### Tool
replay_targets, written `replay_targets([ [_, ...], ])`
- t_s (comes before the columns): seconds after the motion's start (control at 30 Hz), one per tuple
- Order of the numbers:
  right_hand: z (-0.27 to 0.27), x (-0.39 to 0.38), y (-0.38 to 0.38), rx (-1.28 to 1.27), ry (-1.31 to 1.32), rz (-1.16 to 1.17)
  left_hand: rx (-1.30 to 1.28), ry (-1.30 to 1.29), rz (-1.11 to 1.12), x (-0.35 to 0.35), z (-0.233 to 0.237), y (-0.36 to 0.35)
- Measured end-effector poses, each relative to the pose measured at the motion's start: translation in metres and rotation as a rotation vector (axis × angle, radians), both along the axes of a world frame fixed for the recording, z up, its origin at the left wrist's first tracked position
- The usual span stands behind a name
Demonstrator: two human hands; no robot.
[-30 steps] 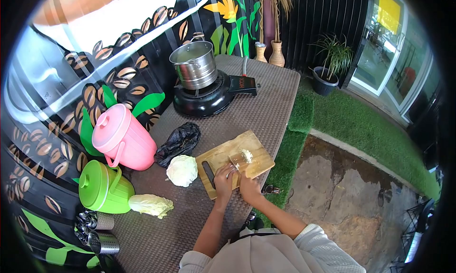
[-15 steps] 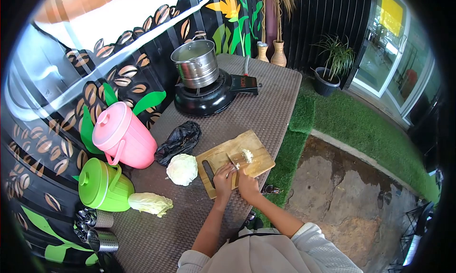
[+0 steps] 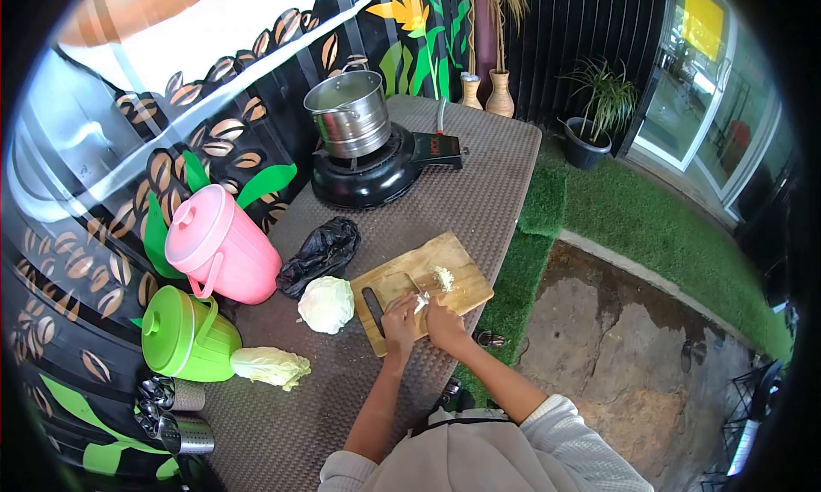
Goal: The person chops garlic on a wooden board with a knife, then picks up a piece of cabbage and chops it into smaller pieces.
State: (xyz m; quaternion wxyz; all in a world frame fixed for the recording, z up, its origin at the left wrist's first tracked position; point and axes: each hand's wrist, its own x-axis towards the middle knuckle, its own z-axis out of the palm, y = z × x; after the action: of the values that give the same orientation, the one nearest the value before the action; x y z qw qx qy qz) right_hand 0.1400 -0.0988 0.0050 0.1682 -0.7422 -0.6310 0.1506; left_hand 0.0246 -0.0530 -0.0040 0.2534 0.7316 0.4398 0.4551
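Closed round a knife whose handle it hides, the right hand sits just beside the left hand, whose fingers bend down by small white pieces, perhaps to steady them, though whether they pinch any cannot be told. Both are over the cutting board, set at the table's right edge, likely for easy reach, with a chopped heap nearer the board's right end, perhaps leaving the blade room.
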Motion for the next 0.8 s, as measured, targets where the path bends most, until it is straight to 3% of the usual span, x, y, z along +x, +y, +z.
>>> replay_targets([
  [0.07, -0.002, -0.001, -0.006, 0.043, -0.018, 0.060, -0.012, 0.006, 0.017, 0.001, -0.006, 0.001],
  [0.13, 0.009, -0.009, -0.023, -0.007, -0.018, -0.074, -0.026, 0.011, 0.033, 0.000, -0.009, 0.003],
  [0.27, -0.002, -0.012, -0.011, -0.038, -0.008, -0.102, -0.012, 0.000, 0.025, 0.001, -0.008, 0.003],
  [0.47, 0.019, -0.003, -0.016, 0.087, 0.021, 0.027, -0.013, -0.024, 0.023, 0.000, -0.009, 0.002],
  [0.57, 0.021, -0.011, -0.019, -0.111, 0.042, -0.093, -0.018, -0.018, 0.018, 0.000, -0.008, 0.001],
  [0.8, 0.015, 0.001, -0.013, -0.017, -0.036, 0.055, -0.024, -0.020, 0.026, 0.001, -0.002, -0.001],
])
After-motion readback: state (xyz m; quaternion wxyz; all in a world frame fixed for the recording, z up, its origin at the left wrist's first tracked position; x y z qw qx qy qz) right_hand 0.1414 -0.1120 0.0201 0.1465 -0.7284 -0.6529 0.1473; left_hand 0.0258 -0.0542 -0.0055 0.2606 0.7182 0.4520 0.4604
